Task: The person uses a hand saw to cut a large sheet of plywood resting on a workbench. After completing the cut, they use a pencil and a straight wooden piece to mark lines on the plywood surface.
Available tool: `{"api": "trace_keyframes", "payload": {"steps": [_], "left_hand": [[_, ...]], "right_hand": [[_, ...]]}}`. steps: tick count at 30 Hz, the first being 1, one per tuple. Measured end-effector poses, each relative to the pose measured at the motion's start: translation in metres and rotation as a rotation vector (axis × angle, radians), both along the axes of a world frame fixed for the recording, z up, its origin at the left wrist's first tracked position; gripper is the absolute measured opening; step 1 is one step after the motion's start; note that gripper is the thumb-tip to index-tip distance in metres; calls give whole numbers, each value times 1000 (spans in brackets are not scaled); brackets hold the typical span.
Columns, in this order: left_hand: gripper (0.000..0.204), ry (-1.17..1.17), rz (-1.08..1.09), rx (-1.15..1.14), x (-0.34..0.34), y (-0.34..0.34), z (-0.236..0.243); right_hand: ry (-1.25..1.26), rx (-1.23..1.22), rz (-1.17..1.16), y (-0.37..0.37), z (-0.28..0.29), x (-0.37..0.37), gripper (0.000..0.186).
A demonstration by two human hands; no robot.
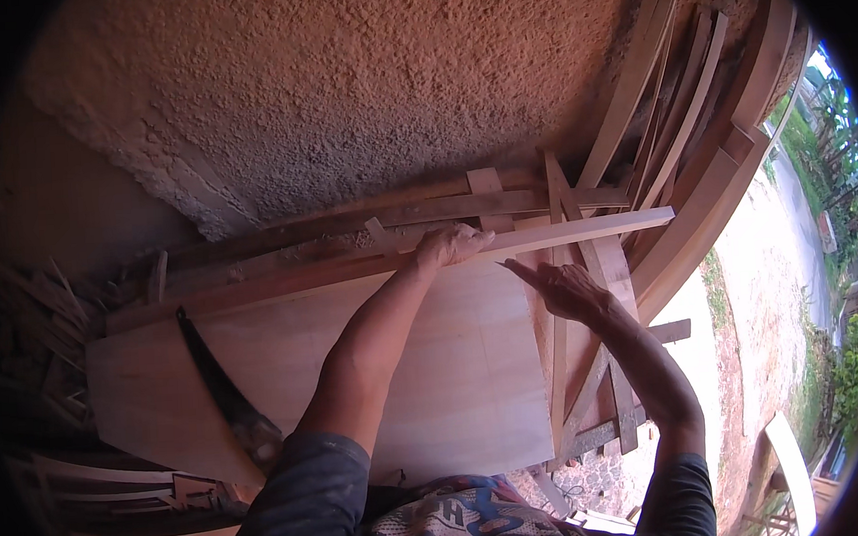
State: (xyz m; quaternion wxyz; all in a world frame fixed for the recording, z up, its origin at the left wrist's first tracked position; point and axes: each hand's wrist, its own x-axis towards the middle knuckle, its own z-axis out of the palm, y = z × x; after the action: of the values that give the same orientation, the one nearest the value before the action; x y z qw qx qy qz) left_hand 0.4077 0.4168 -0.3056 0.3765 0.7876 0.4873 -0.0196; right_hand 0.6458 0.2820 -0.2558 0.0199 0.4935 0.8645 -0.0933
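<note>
Steadying hand: the left hand is closed over the pale wooden strip, its fingers bent across the top.
Pointing hand: the right hand is curled around a thin pointed tool, too small to identify surely.
Strip's place: it lies along the far edge of the wooden panel, its right end sticking out past the panel.
Pivot risk: a loosened left grip, or a hard push on that overhanging end, could swing the strip out of line.
Skid risk: the tool's tip is near the left fingers; too much pressure on smooth wood could send it into them.
Saw risk: the dark handsaw lies across the panel, its handle close to the left sleeve; an elbow drawn back could knock it off.
Clutter risk: boards lean beyond the strip's right end; a wide swing could topple them.
</note>
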Motion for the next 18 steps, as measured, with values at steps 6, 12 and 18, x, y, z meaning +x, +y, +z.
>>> {"api": "trace_keyframes", "payload": {"steps": [6, 12, 18], "left_hand": [[70, 0, 13, 57, -1, -4, 4], [69, 29, 0, 67, -3, -4, 4], [67, -2, -10, 76, 4, -7, 12]], "right_hand": [[30, 222, 164, 28, -37, -35, 43], [-24, 97, 142, 37, -21, -55, 38], [-105, 154, 105, 37, -23, -45, 34]]}}
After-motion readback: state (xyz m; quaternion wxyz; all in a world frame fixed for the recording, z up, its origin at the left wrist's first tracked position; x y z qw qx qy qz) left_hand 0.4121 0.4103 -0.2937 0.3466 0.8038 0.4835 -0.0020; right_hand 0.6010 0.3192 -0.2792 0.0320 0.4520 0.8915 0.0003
